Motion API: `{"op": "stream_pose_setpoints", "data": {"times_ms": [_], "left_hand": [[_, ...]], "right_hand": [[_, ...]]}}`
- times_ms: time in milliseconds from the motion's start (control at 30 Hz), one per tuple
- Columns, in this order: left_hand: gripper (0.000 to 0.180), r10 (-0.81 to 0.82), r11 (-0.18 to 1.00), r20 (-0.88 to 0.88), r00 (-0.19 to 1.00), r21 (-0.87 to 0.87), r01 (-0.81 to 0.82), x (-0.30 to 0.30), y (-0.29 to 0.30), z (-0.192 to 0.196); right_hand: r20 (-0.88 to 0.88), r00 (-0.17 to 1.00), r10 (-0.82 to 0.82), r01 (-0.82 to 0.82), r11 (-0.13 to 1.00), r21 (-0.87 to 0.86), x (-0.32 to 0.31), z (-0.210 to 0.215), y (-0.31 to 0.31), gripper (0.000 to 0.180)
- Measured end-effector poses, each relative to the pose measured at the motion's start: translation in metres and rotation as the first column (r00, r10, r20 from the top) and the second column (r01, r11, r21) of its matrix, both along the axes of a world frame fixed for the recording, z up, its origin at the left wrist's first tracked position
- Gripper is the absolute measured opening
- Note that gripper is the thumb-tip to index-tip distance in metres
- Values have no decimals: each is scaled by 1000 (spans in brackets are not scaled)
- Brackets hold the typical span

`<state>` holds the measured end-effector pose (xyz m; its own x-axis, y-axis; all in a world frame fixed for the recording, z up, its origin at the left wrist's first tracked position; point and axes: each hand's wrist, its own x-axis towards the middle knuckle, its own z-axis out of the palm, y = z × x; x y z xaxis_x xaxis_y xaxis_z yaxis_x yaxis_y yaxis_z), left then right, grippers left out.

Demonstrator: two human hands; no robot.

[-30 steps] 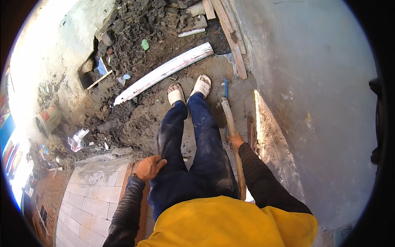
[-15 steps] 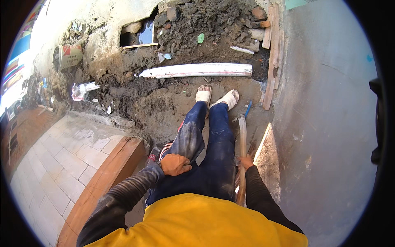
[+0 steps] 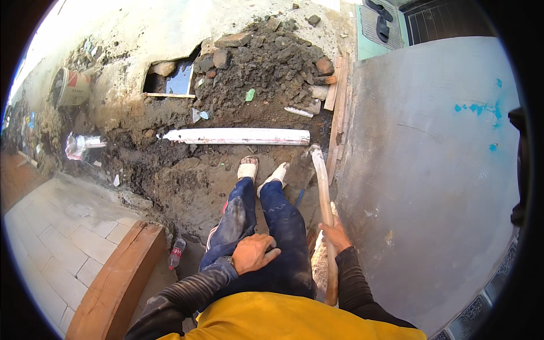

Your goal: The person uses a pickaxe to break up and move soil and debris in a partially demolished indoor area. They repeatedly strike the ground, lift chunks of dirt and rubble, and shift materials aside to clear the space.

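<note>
My right hand [image 3: 336,234] is closed around a long wooden handle [image 3: 323,195]. The handle runs from beside my body forward along my right leg. Its far end, smeared pale, lies near the right end of a white plastic pipe [image 3: 243,136]; whether the two touch is unclear. My left hand [image 3: 253,253] rests on my thigh, holding nothing, with its fingers loosely stretched out. The pipe lies crosswise in the muddy trench beyond my sandalled feet.
Heaped soil and rubble [image 3: 272,73] rise behind the pipe, beside a square pit [image 3: 180,79] with water. Wooden planks [image 3: 338,102] lean along the grey wall [image 3: 419,170] at right. A bucket [image 3: 72,88] lies far left. Nearer are a plastic bottle [image 3: 177,253] and brown ledge [image 3: 122,272].
The view has shifted, bringing more of the right wall and a doorway into sight. The handle's far end has swung forward toward the pipe. My left hand's fingers have loosened on my thigh.
</note>
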<state>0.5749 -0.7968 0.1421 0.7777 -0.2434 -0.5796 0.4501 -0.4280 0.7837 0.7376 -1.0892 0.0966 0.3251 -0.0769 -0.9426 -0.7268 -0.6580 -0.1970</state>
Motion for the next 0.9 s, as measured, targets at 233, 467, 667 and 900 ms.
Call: {"op": "stream_pose_setpoints", "data": {"times_ms": [233, 467, 667, 900], "left_hand": [[93, 146, 787, -521, 841, -453, -418, 45, -112, 12], [71, 526, 740, -461, 715, -165, -652, 75, -122, 6], [76, 583, 648, -567, 581, -107, -755, 69, -126, 34], [68, 701, 504, -562, 439, -45, -863, 29, -106, 43]], "right_hand": [[65, 959, -275, 260, 949, 176, 58, -36, 81, 44], [-11, 939, -344, 334, 903, 272, 99, -73, 119, 35], [-128, 962, -242, 269, 922, 277, 82, -73, 126, 32], [-252, 968, -25, 102, 949, 299, 47, -70, 170, 35]]}}
